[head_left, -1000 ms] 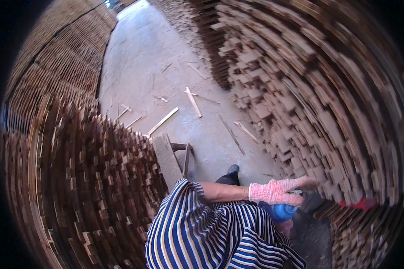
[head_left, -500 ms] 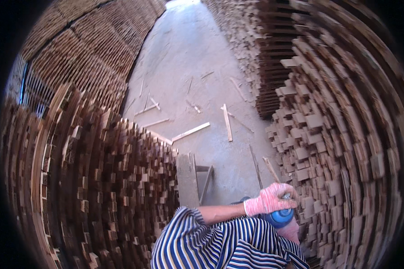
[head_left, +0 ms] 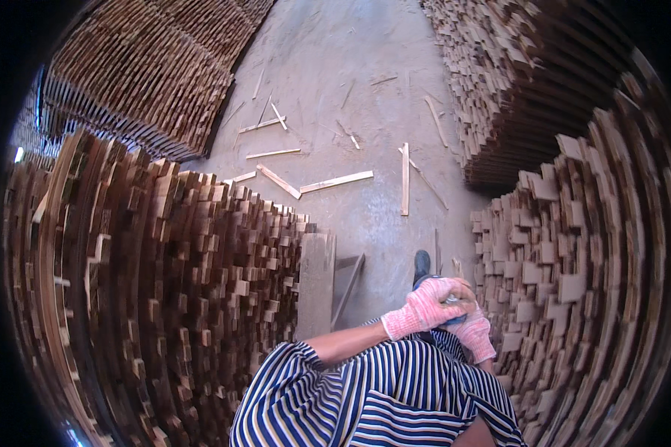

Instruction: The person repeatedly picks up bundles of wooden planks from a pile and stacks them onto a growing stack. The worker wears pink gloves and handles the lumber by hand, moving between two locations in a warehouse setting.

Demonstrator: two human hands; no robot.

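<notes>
- Nearest, a blue-and-white striped shirt (head_left: 373,395) fills the bottom edge; its lower part is cut off by the frame.
- The left hand (head_left: 425,307), in a pink knitted glove, reaches across the body, its fingers curled over a small blue object (head_left: 455,319). Only a sliver of blue shows beneath the glove, so what the object is cannot be made out.
- The right hand (head_left: 476,334), also in a pink glove, lies just under the left and touches it; the left hand covers most of it, and whether it grips or lies slack I cannot tell.
- Just past the hands, a dark shoe (head_left: 421,264) rests on the concrete floor (head_left: 365,89).
- To the left, a wooden stool (head_left: 322,287) stands against the left stack of wood pieces (head_left: 149,298), which rises high and hides the floor behind it.
- To the right, the right stack of wood pieces (head_left: 574,283) stands close beside the hands.
- Further out, loose wooden slats (head_left: 337,182) lie scattered on the floor.
- Farthest, more rows of stacked slats (head_left: 149,67) bend towards the rim and blur there.
</notes>
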